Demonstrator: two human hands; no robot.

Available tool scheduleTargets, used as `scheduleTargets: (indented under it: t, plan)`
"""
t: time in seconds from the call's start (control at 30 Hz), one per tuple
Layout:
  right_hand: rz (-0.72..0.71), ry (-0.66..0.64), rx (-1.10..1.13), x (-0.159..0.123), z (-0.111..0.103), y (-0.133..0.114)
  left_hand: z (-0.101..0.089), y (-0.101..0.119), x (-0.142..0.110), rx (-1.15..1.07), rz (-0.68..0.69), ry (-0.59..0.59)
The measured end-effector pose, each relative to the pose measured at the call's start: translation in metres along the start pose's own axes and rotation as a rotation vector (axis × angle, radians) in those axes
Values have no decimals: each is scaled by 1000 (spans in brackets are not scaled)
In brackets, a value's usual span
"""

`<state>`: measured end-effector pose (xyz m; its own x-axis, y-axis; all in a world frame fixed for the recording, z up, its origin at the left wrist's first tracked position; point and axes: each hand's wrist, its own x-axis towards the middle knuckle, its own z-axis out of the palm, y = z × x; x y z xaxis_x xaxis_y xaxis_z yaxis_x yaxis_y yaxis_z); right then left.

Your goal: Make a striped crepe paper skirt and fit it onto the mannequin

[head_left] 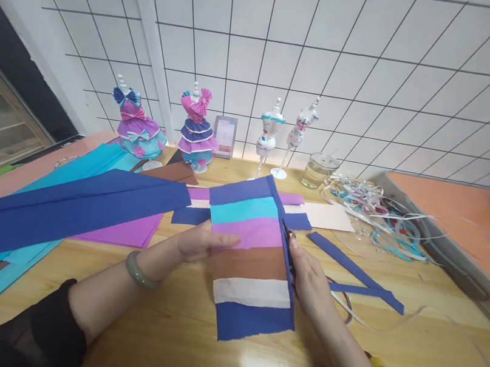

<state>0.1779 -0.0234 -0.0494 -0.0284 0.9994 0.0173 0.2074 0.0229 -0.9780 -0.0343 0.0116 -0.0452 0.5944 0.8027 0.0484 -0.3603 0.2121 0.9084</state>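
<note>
My left hand point(200, 242) grips a striped panel point(251, 264) of crepe-like paper by its left edge, thumb on top. Its bands are navy, turquoise, purple, brown and white, with navy again at the near end. Along the right edge of the panel, my right hand point(311, 279) is closed around dark scissors point(285, 231), mostly hidden by the fingers. The blades lie at that edge, where a narrow navy strip runs down the side. Beneath the panel, shorter navy point(191, 216) and purple pieces lie on the wooden table point(158, 330).
Long folded navy point(62, 205) and turquoise sheets point(85, 169) cover the left. Navy offcuts point(352, 264) lie at right, near tangled ribbons point(370, 205) and a glass cup point(319, 171). Dressed mini mannequins point(197, 133) and plain ones point(267, 135) stand behind. An orange-lined tray point(460, 222) borders the right.
</note>
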Motion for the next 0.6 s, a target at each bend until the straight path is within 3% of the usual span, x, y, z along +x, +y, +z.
scheduleTargets:
  t: [0.13, 0.27, 0.33, 0.47, 0.6]
  plan:
    - [-14, -19, -4, 0, 0, 2, -6, -1, 1, -246, -51, 125]
    - [79, -15, -12, -3, 1, 0, 1, 3, 4, -264, -27, 284]
    - [53, -6, -15, -5, 2, -2, 7, 5, 5, -255, -24, 345]
    - [10, 14, -74, -5, 1, -7, 14, 7, 6, -288, -98, 402]
    - [3, 29, -96, -3, -1, -8, 18, 8, 4, -256, -112, 363]
